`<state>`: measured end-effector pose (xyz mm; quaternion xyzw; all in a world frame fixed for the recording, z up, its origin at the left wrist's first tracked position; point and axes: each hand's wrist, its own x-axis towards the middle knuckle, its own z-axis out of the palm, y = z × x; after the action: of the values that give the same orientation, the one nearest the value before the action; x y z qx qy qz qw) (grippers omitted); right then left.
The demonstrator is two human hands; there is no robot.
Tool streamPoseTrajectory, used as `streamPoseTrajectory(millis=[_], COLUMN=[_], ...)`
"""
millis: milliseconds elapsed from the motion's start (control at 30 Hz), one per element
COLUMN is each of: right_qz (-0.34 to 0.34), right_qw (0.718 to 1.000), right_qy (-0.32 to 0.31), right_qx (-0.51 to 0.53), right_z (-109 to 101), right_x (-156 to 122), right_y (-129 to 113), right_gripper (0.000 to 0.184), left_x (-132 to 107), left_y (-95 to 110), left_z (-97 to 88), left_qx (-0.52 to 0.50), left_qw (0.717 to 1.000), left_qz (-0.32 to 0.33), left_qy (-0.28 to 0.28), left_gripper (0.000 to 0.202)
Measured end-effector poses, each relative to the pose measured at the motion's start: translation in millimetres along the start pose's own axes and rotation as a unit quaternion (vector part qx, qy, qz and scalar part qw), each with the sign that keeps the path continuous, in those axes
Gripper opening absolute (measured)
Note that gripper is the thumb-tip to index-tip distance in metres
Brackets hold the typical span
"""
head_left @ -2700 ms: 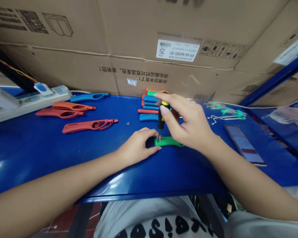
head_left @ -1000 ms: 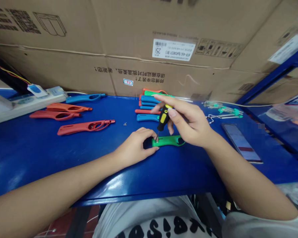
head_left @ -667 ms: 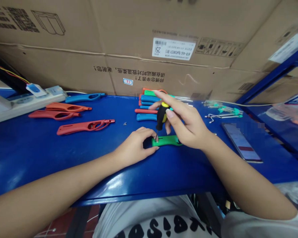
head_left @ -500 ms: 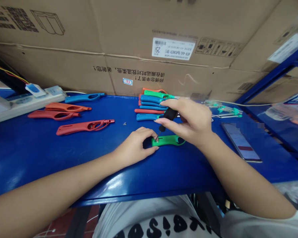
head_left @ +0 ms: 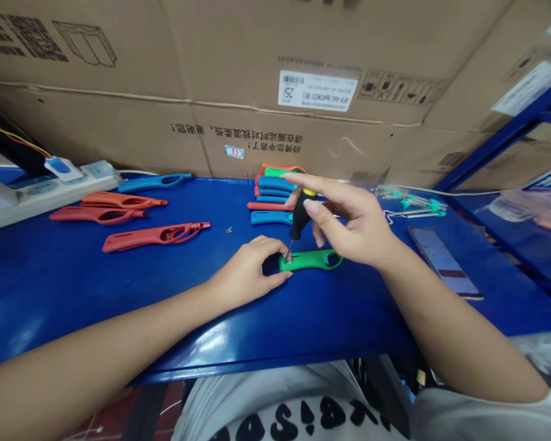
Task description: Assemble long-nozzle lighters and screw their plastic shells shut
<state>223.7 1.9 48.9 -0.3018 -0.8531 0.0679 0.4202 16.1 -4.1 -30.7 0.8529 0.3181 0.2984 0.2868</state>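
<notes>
Two hands were at work around a green case (head_left: 310, 261), which lay flat on a shiny blue table (head_left: 119, 282). The left hand (head_left: 252, 266) pinched the green case at its left end, with the thumb on the near side and fingers on the far side. The right hand (head_left: 349, 220) was above the green case and pinched a black and yellow screwdriver (head_left: 299, 220) between thumb and fingers. The screwdriver leaned a bit, and its thin tip reached down to the left end of the green case. The left fingertips were so close that I could not tell if the tip sat in a hole.

Behind the green case was a pile of colored cases (head_left: 270, 217), but the right hand hid part of it. Some tiny screws (head_left: 229, 230) lay to the left of the green case and a little behind it. Farther left of it were a red case (head_left: 142, 237), an orange case (head_left: 114, 199), a blue case (head_left: 149, 182) and a white power strip (head_left: 89, 182). To the right of the green case lay a phone (head_left: 443, 263), with some metal rods (head_left: 413, 202) farther back. A big cardboard box (head_left: 239, 61) stood like a wall behind the green case.
</notes>
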Motion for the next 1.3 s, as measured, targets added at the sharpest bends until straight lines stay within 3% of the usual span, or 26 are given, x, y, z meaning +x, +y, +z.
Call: streamPoseTrajectory(millis=[133,300,467,567,633,733,933,1067,1200,1300], right_qz=[-0.044,-0.028,-0.055,-0.02,-0.014,-0.044,-0.028,-0.064,-0.027,-0.035], right_qw=[0.993,0.999,0.991,0.999,0.999,0.994,0.999,0.993,0.999,0.998], right_qy=[0.053,0.008,0.05,0.019,0.021,0.053,0.015,0.035,-0.034,-0.008], right_qx=[-0.097,-0.031,-0.11,-0.047,-0.023,-0.08,-0.023,-0.097,-0.024,-0.043], right_z=[0.5,0.5,1.0,2.3,2.9,2.5,-0.5,-2.4,-0.8,0.7], right_x=[0.1,-0.2,-0.4,-0.7,-1.0,-1.5,-1.3,-2.0,-2.8,-2.9], right_y=[-1.8,-2.0,-1.8,-2.7,-2.6,-1.1,0.4,-1.4,-3.6,-2.9], right_gripper=[0.027,0.035,0.026,0.035,0.031,0.024,0.032,0.027,0.04,0.035], left_x=[0.7,1.6,2.6,2.6,2.4,2.1,1.7,1.5,1.4,1.3], left_y=[-0.4,-2.5,-3.3,-2.6,-2.0,-1.7,-1.6,-0.8,-0.6,-0.8], left_z=[0.1,0.5,0.4,-0.2,-0.3,-0.1,0.1,-0.2,-0.3,-0.2], left_qx=[-0.016,-0.053,-0.055,-0.053,-0.05,-0.05,-0.042,-0.036,-0.03,-0.022], left_qw=[1.0,0.998,0.998,0.999,0.999,0.999,0.999,0.999,0.999,1.0], left_qz=[0.003,-0.009,0.002,0.0,0.0,0.007,0.003,0.006,0.006,0.012], left_qy=[0.005,0.01,0.004,0.002,-0.001,-0.003,-0.008,-0.005,-0.008,-0.004], left_gripper=[0.016,0.019,0.016,0.014,0.014,0.015,0.015,0.015,0.014,0.014])
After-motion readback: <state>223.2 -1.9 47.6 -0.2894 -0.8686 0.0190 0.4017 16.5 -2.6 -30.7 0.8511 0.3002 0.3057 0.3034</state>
